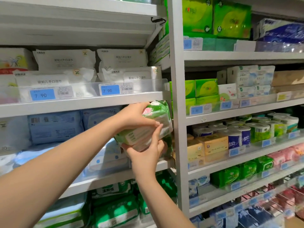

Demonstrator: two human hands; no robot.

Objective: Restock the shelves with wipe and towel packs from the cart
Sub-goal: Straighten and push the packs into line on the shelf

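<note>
Left hand (136, 116) curled over top of green wipe pack (158, 111), right hand (146, 155) gripping it from below, fingertips meeting on its front; pack tilted between them, just beneath shelf edge (82, 104).

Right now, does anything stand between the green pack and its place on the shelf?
Nothing visible does. The left hand and right hand hold the green pack at the right end of the shelf, beside the grey post; the space behind it is hidden.

above: shelf edge (82, 104) close | right: upright post (179, 129) | left: blue packs (56, 127) | front: open
</note>
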